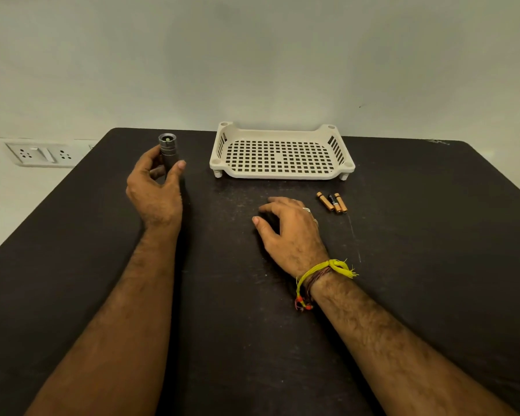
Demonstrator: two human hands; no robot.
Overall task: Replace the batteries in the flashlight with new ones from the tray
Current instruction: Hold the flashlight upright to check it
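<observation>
A small grey metal flashlight stands upright on the black table, lens end up, with my left hand wrapped around its body. My right hand rests palm down on the table at the centre, fingers loosely curled and holding nothing I can see. Three copper-and-black batteries lie side by side on the table just right of that hand. The white perforated plastic tray stands beyond them near the far edge, and nothing shows inside it.
The black table meets a pale wall at its far edge. A white socket panel sits on the wall at the left, below table level.
</observation>
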